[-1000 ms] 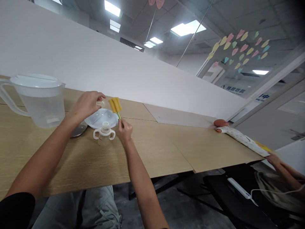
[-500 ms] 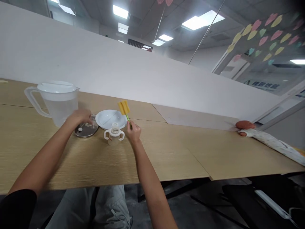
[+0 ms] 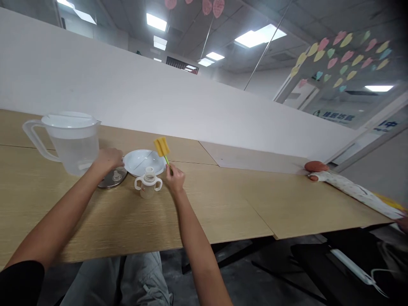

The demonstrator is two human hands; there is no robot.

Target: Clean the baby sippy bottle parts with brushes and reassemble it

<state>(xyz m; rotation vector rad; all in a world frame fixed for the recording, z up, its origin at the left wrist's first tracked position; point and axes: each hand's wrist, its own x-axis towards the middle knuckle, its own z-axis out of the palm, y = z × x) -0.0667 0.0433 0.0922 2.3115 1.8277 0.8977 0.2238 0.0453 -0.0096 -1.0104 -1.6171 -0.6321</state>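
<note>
My left hand reaches down at the round metal tray, its fingers curled and mostly turned from sight; whatever is in them is hidden. A clear nipple-like piece lies on the tray near that hand. With my right hand I grip the green handle of a yellow sponge brush, its head pointing up. Just left of this hand stands an open baby bottle with two white side handles. Behind the bottle sits a white bowl.
A lidded clear plastic pitcher holding water stands behind my left forearm. White partition runs along the table's back. At the far right are a reddish-brown round object, a white patterned cloth item and part of another person's hand.
My left hand has come down from above the bowl to the tray, and the clear piece it carried now appears to lie there. My right hand still holds the brush upright.
</note>
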